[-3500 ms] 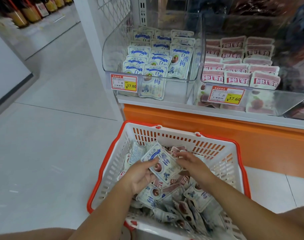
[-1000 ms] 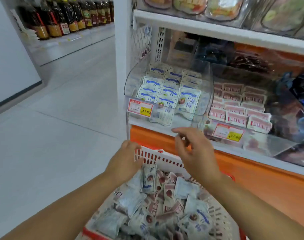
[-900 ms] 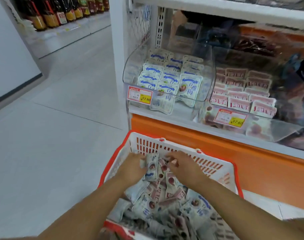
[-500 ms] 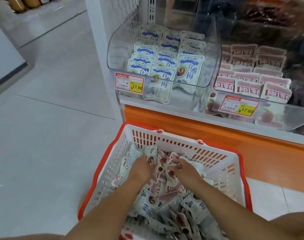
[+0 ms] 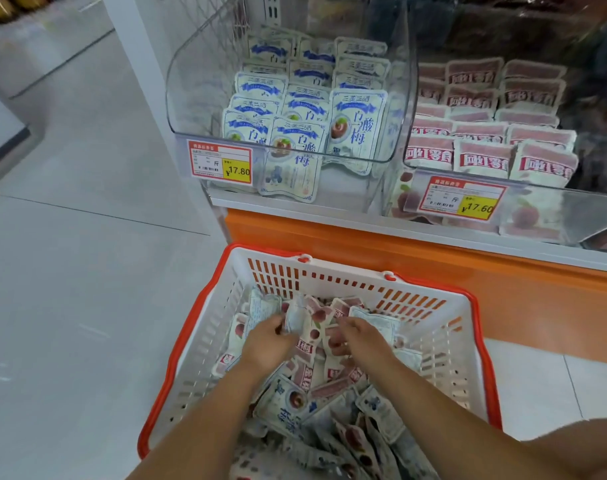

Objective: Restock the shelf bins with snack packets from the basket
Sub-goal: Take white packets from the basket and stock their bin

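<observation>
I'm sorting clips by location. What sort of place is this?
Most likely a shop or supermarket aisle: clear shelf bins of snack packets carry price tags reading 17.80 and 17.60, and a red-rimmed shopping basket of more packets stands on the floor below.

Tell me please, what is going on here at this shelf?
A person is restocking snacks. Both hands reach into the basket on the floor, into its mixed pile of packets. The left hand pinches a white packet. The right hand has its fingers curled into the pile, and whether its grip holds one is unclear. No packet is lifted out yet. Above, the left bin holds blue-and-white packets and the right bin holds red-labelled packets.
</observation>
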`<act>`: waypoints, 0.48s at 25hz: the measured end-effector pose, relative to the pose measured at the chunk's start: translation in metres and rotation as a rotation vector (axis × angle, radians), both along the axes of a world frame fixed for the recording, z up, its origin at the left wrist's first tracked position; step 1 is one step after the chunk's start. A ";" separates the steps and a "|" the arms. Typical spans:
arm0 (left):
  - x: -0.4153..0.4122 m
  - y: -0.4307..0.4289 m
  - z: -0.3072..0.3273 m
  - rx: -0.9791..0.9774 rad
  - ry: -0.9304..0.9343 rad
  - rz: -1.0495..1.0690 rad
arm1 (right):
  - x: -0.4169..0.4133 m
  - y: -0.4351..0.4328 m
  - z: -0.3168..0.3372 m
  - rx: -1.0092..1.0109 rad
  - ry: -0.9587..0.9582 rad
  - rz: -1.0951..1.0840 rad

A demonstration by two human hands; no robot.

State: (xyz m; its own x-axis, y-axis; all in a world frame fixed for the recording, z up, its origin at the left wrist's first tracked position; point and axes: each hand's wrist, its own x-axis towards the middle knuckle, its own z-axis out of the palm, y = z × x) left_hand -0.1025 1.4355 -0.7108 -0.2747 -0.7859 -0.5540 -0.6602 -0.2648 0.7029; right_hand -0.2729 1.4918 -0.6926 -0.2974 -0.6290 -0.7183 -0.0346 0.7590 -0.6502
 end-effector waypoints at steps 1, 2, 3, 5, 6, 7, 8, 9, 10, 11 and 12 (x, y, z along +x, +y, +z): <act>0.005 0.002 0.001 0.005 0.078 -0.050 | 0.000 -0.001 0.004 0.012 -0.089 -0.051; 0.008 0.004 0.007 -0.034 0.098 -0.131 | 0.000 -0.002 0.009 0.035 -0.214 -0.112; 0.010 0.006 0.012 -0.081 0.093 -0.191 | -0.001 -0.002 0.014 0.057 -0.326 -0.160; 0.012 0.012 0.024 -0.165 0.101 -0.233 | -0.002 0.001 0.020 0.048 -0.455 -0.149; 0.011 0.015 0.029 -0.181 0.150 -0.205 | -0.002 0.003 0.022 0.019 -0.473 -0.121; 0.009 0.019 0.035 -0.181 0.220 -0.135 | -0.001 0.005 0.023 -0.023 -0.481 -0.106; 0.005 0.023 0.042 -0.141 0.306 0.000 | 0.000 0.006 0.023 -0.064 -0.506 -0.111; 0.002 0.026 0.047 -0.067 0.413 0.166 | 0.002 0.008 0.026 -0.110 -0.540 -0.133; -0.002 0.029 0.053 0.035 0.511 0.301 | 0.003 0.009 0.029 -0.164 -0.562 -0.150; -0.005 0.033 0.057 0.143 0.587 0.358 | 0.003 0.012 0.034 -0.220 -0.553 -0.162; -0.007 0.036 0.059 0.222 0.628 0.365 | 0.002 0.014 0.037 -0.268 -0.516 -0.159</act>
State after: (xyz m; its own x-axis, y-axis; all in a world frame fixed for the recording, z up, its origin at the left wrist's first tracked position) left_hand -0.1094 1.4711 -0.6519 -0.3346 -0.7756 -0.5353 0.0029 -0.5688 0.8224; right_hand -0.2706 1.5053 -0.6556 -0.0584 -0.7846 -0.6173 0.4369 0.5359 -0.7225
